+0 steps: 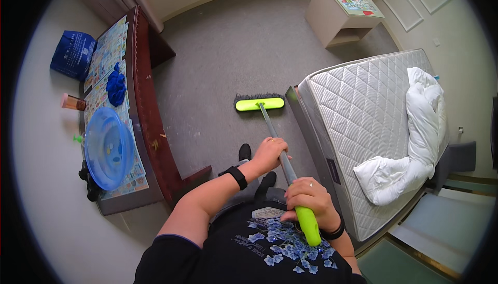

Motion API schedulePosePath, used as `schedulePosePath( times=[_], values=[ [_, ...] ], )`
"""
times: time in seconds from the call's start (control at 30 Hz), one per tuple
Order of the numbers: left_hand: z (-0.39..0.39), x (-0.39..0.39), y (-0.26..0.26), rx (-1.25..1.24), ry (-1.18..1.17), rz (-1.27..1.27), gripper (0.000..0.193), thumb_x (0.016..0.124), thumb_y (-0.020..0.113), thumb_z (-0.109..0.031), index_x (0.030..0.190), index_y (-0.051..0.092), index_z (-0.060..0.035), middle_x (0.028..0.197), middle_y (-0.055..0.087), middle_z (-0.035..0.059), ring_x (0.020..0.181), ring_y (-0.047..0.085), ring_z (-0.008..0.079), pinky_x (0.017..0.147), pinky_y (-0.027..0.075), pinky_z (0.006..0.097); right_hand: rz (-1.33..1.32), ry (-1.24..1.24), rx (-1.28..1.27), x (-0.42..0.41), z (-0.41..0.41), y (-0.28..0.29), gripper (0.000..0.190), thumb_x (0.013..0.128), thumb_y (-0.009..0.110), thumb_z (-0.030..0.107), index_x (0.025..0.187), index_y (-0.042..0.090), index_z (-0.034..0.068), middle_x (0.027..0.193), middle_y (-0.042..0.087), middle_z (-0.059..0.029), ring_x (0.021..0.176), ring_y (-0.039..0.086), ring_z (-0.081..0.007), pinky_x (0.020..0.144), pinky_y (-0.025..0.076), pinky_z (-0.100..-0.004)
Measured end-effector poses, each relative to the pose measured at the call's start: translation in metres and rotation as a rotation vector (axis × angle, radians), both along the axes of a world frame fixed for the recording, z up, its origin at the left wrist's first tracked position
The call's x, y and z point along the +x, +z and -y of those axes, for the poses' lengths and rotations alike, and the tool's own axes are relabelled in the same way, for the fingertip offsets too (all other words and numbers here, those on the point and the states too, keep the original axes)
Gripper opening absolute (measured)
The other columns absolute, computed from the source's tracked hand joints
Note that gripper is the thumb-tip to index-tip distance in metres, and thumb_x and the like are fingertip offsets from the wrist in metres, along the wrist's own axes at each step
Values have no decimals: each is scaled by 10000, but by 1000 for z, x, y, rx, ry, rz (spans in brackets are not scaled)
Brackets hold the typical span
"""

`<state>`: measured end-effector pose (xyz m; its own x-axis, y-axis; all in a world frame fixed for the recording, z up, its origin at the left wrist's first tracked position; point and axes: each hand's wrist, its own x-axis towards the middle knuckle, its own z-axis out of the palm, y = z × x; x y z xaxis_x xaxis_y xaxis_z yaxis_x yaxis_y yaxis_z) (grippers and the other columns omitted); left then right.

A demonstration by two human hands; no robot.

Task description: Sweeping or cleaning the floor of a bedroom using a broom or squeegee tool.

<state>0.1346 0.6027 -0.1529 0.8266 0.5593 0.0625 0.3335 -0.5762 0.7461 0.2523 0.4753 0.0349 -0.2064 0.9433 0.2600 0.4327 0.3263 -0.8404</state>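
Observation:
A long-handled push broom (268,120) slants away from my body toward the floor. Its lime-green head (260,104) carries dark bristles (249,96) along the far side and is down at the grey floor, left of the bed's near corner. My left hand (271,154) wraps the grey pole partway down. Higher up, my right hand (311,202) grips the pole just at the lime-green end grip (308,225), whose tip points at my black shirt. Both wrists wear black bands. My dark shoes (244,152) show below the left forearm.
A bare quilted mattress (354,109) on a bed bears a white duvet (422,128) at right. A dark wooden desk (144,101) at left holds a blue basin (107,148), blue cloth (116,85), a tumbler (73,102) and blue bag (73,54). A cabinet (323,16) stands at the far right.

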Motion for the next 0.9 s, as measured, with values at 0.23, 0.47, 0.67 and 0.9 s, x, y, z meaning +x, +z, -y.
schedulePosePath(
  times=[0.23,0.47,0.67,0.9],
  values=[
    [74,6,24,-11,27,125,255,730,760,-276,801,597,-94,816,632,92,917,608,296,876,421,412,-52,35,51,18,50,32,336,609,831,297,705,580,95,750,610,-17,760,630,-224,737,485,-352],
    [117,5,32,11,-45,118,224,729,765,-258,799,601,-121,763,615,35,847,591,251,843,400,380,-149,49,55,26,77,50,361,594,839,303,676,552,102,685,591,-13,706,619,-214,677,472,-325],
    [128,8,46,15,-119,132,180,732,760,-241,781,612,-151,701,596,-7,767,556,208,831,386,360,-313,95,12,28,87,55,386,593,843,305,662,529,92,651,575,-20,642,613,-210,613,475,-304],
    [125,-3,78,141,-130,190,149,711,757,-204,797,645,-158,690,612,-28,790,557,197,854,392,356,-390,300,141,29,76,69,363,677,863,232,757,573,28,675,591,-55,608,598,-209,613,537,-343]
  ],
)
